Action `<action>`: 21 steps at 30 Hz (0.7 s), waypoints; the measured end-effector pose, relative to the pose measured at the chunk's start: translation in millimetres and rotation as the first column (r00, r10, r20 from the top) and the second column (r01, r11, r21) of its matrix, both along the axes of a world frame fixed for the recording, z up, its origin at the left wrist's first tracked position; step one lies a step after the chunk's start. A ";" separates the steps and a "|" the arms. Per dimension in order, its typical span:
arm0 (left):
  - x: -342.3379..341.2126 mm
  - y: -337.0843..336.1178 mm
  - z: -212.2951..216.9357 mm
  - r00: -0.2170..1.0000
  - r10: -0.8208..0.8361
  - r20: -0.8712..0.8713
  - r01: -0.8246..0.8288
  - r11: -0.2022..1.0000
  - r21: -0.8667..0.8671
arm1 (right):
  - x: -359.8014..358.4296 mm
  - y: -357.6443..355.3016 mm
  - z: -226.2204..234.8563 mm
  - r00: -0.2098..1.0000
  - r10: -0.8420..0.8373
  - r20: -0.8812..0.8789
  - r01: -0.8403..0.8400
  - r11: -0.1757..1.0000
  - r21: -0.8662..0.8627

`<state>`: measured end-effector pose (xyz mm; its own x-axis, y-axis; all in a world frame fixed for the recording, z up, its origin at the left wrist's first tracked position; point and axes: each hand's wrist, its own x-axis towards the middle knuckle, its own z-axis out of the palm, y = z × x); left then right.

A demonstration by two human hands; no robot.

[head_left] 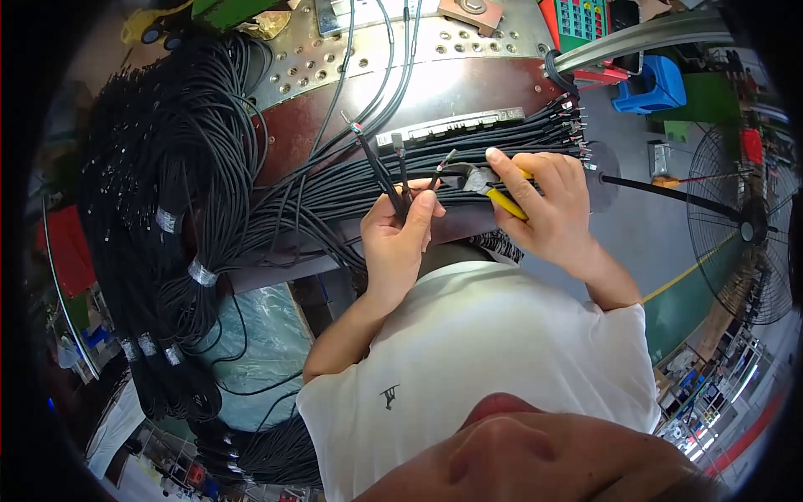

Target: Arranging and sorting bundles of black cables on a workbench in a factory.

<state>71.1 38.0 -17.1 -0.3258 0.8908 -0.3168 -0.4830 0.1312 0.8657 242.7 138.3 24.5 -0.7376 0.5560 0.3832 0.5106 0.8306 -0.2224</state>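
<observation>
In my view, at the worktop's (293, 134) near edge: left hand (397, 238) pinching black cables (382, 171), right hand (548, 205) gripping yellow-handled cutters (504, 202). Grey floor (621, 243) off the worktop's right end.

Near, downward fisheye view from head height

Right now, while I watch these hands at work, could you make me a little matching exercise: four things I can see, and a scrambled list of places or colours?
Things:
1. Cutting pliers
2. Plastic stool
3. Pinched black cables
4. Fan

Places or colours:
A. Between the thumb and fingers of the left hand
B. At the far right of the picture, with a round wire cage
C. In the right hand, showing yellow on the handles
D. Blue, toward the upper right of the picture

Right pairs: 1-C, 2-D, 3-A, 4-B.
</observation>
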 end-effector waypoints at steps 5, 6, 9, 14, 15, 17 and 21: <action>3.7 -0.8 4.2 0.996 0.045 -0.077 -0.045 0.999 -0.005 | -3.0 -2.8 -3.4 1.000 0.008 0.028 -0.009 1.000 0.016; 3.7 -1.6 3.7 0.996 0.043 -0.077 -0.044 0.999 -0.006 | -2.8 -3.3 -5.2 1.000 0.002 0.031 -0.002 1.000 -0.001; 4.6 -2.9 -0.5 1.000 0.019 -0.002 -0.019 0.999 0.037 | -3.7 -5.1 -6.2 1.000 -0.005 0.019 0.006 0.999 -0.050; 5.7 -2.2 -2.6 0.969 0.059 -0.238 -0.045 0.997 0.066 | -2.0 -6.2 -7.4 1.000 0.008 0.021 -0.006 0.997 -0.080; 5.4 -1.4 -2.2 0.969 0.057 -0.239 -0.043 0.997 0.064 | -1.4 -6.1 -6.3 0.999 0.008 0.050 -0.004 0.997 -0.080; 4.5 0.6 -2.1 0.943 0.044 -0.329 -0.031 0.998 0.046 | 0.7 -5.4 -7.3 0.997 0.007 0.080 0.000 0.997 -0.082; 2.6 0.9 -4.0 0.962 0.020 -0.272 -0.013 0.999 0.030 | 3.2 -2.1 -5.9 1.000 0.024 -0.004 -0.023 0.879 -0.476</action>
